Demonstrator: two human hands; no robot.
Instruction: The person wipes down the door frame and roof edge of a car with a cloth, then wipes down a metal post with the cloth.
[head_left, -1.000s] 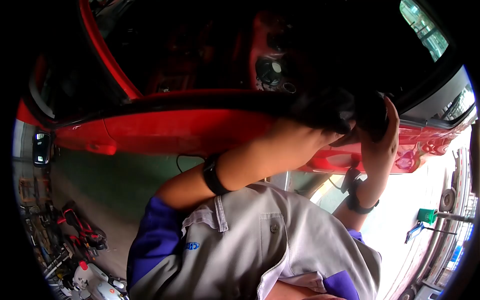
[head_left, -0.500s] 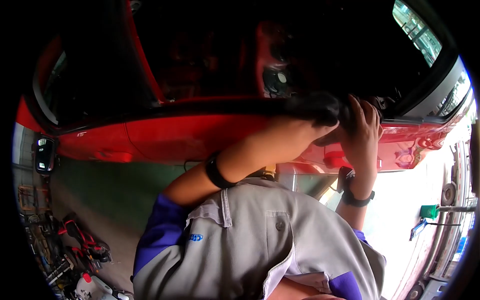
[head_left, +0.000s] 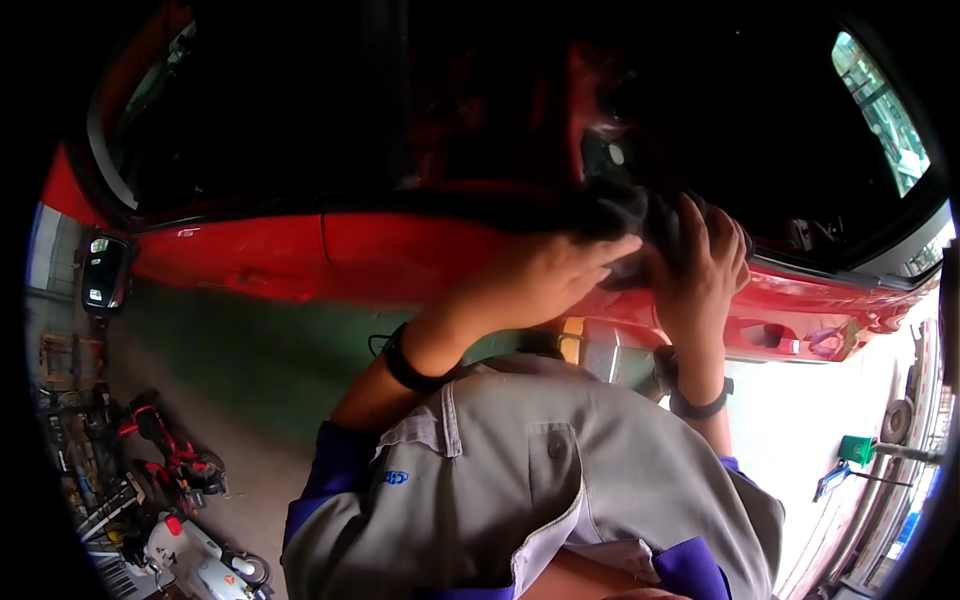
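My left hand reaches up from the left, slightly blurred, one finger stretched to the right along a dark, bulky object. Its other fingers are mostly hidden against that object. Over the object's right part bend the fingers of my right hand. The kind of object is too dark to make out. Both hands are close together at the window edge of a red car, just above its painted side panel. Black bands circle both wrists.
A side mirror sticks out at far left. Lower left stand a red-and-black wheeled machine and a white scooter-like vehicle on the floor. A green container is at right. The car's dark interior lies beyond the window edge.
The car has shifted to the right in view as the camera turned. Both hands have moved left along its window edge with the dark object, and my left wrist is more bent.
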